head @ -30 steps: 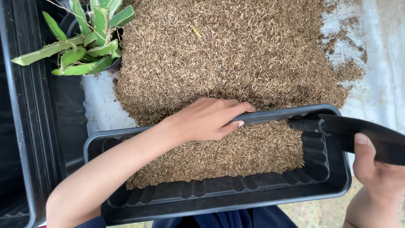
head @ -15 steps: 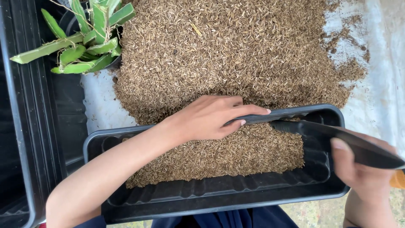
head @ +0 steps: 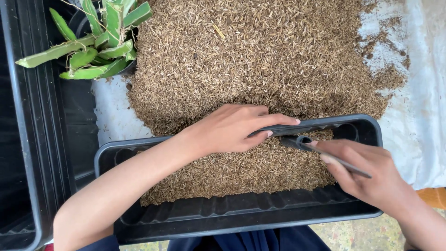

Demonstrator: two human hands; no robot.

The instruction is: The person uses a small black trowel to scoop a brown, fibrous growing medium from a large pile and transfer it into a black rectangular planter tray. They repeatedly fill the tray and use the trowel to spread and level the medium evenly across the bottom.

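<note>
A long black rectangular planter tray (head: 241, 214) lies in front of me, partly filled with brown rice husk (head: 241, 169). My left hand (head: 232, 128) grips the tray's far rim near its middle. My right hand (head: 367, 172) holds a black scoop (head: 320, 151) edge-on inside the right part of the tray, its tip on the husk just under my left fingertips. A large heap of the same husk (head: 260, 56) is spread on a white sheet beyond the tray.
A green cactus-like plant in a dark pot (head: 88, 42) stands at the upper left. More black trays (head: 32, 130) run down the left side. The white sheet (head: 418, 107) shows bare on the right, and patterned floor (head: 353, 232) near the bottom edge.
My right hand has brought the scoop leftwards and down into the tray, turning it edge-on. My left hand has stayed on the far rim with fingers stretched a little further.
</note>
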